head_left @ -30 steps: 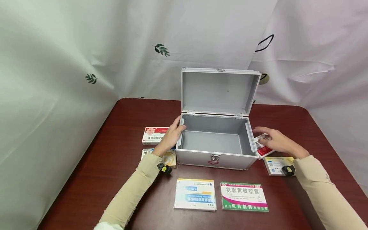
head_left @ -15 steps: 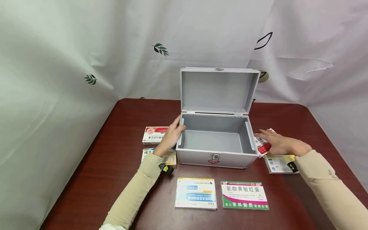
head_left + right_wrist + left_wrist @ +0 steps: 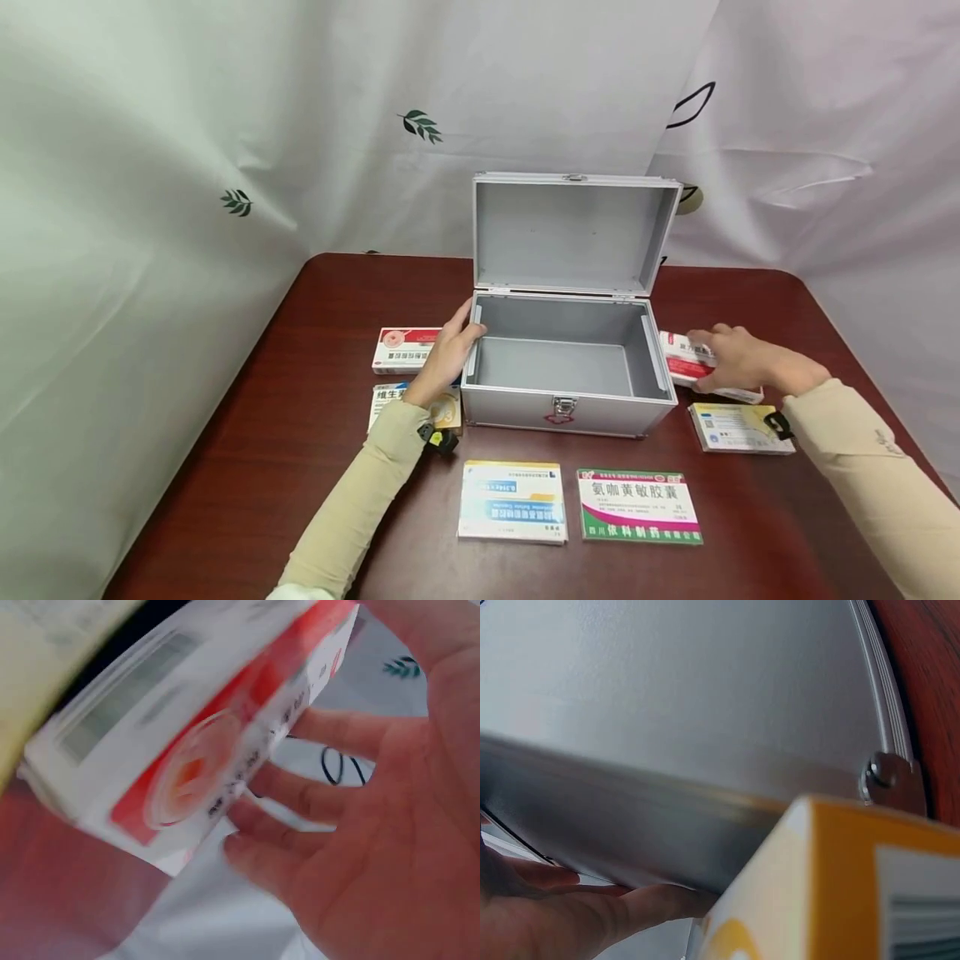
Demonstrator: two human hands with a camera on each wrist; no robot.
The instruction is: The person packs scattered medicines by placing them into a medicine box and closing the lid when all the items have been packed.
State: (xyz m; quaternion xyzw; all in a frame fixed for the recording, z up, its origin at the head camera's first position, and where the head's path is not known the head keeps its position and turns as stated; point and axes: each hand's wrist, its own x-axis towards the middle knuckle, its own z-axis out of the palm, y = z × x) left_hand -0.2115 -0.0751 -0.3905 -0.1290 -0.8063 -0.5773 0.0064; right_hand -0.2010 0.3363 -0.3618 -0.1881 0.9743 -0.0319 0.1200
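An aluminium case (image 3: 570,417) stands on the table with its lid (image 3: 573,233) raised and its inside bare. My left hand (image 3: 448,354) grips the case's left wall, thumb over the rim; in the left wrist view its fingers lie along the metal. To the right of the case, my right hand (image 3: 738,360) holds a red-and-white medicine box (image 3: 686,358) between thumb and fingers. The right wrist view shows that medicine box (image 3: 202,772) tilted, fingertips along its far edge. Partly behind my left forearm are a vitamin box (image 3: 386,404) and another red-and-white medicine box (image 3: 405,350).
In front of the case lie a blue-and-white medicine box (image 3: 512,502) and a green-and-white one (image 3: 639,508). A yellow-and-white box (image 3: 738,429) lies close below my right wrist. A pale curtain (image 3: 337,125) hangs behind the dark red table (image 3: 300,400).
My right hand has shifted slightly right and taken hold of the red-and-white medicine box, which has turned to lie more crosswise. My left hand stays on the case.
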